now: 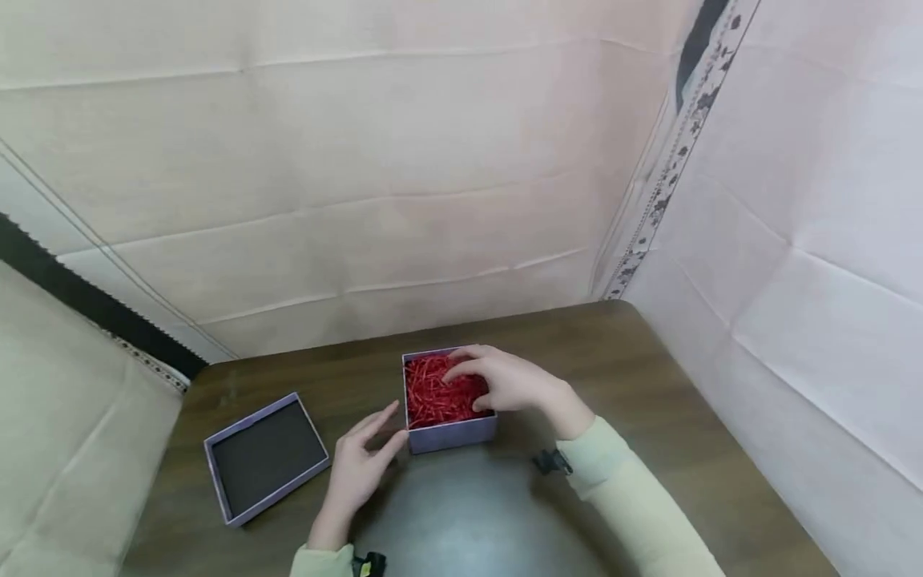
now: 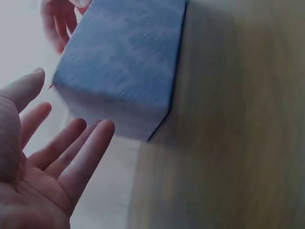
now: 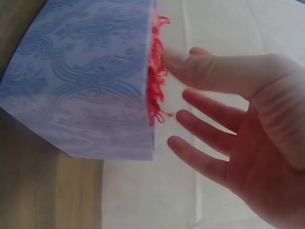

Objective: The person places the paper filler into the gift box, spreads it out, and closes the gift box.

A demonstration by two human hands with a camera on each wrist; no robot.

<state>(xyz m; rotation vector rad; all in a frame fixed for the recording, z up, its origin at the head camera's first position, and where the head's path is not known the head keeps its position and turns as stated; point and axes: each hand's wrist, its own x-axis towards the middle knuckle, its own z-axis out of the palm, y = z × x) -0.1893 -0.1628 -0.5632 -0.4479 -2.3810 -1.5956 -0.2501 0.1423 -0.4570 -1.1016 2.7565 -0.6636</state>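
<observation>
A lavender-blue box (image 1: 454, 436) with an embossed pattern (image 3: 90, 71) stands on the table, filled with red shredded paper (image 1: 433, 394). Over its right side hovers my right hand (image 1: 521, 383), its fingers spread and loosely bent above the paper. The right wrist view shows nothing held between that hand's thumb and fingers. At the box's front left corner, my left hand (image 1: 358, 463) has its fingers extended and parted. In the left wrist view, its fingertips (image 2: 107, 128) are close to the box wall; whether they touch it I cannot tell.
To the left on the brown table (image 1: 577, 353) lies a shallow box lid (image 1: 270, 457), dark inside with a lavender rim. Pale cloth (image 1: 404, 160) hangs behind the table and on both sides. A pale sheen covers the table's front middle.
</observation>
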